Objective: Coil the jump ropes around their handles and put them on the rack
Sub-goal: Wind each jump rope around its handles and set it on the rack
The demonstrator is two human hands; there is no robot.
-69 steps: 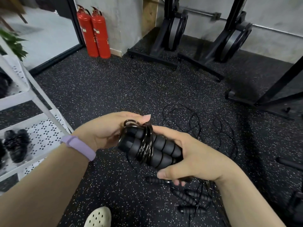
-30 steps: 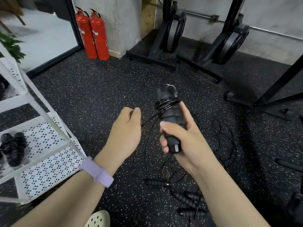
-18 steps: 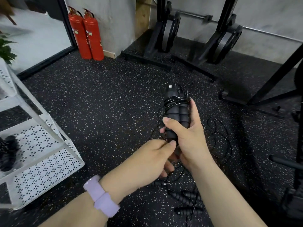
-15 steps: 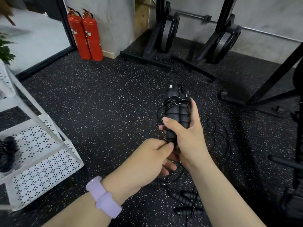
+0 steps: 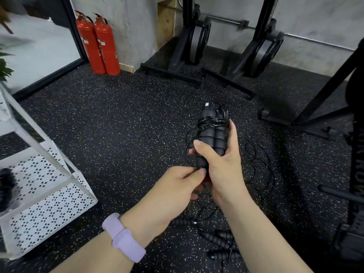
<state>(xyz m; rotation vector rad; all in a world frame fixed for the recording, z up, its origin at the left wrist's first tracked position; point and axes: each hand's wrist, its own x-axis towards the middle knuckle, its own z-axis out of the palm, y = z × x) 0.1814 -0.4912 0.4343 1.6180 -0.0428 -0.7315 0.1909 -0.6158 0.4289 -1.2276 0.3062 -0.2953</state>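
My right hand (image 5: 222, 166) grips a pair of black ribbed jump rope handles (image 5: 211, 134) held upright side by side, with several turns of thin black rope (image 5: 213, 122) wound around their upper part. My left hand (image 5: 175, 192) sits just below, thumb and forefinger pinched on the loose rope at the handles' lower end. More loose rope (image 5: 256, 158) trails over the floor behind. Other black handles (image 5: 218, 237) lie on the floor under my right forearm. The white perforated rack (image 5: 45, 186) stands at the left, with a coiled black rope (image 5: 6, 186) on its shelf.
Two red fire extinguishers (image 5: 98, 44) stand against the grey wall. Black weight-plate stands (image 5: 191, 46) line the back. A black frame (image 5: 323, 89) and a bar (image 5: 342, 194) occupy the right side. The floor is dark speckled rubber. A green plant (image 5: 5, 66) shows at the left edge.
The handles went from lying across both hands to standing upright in my right hand. My left hand let go, swung out left, then came back under the handles and pinched the loose rope.
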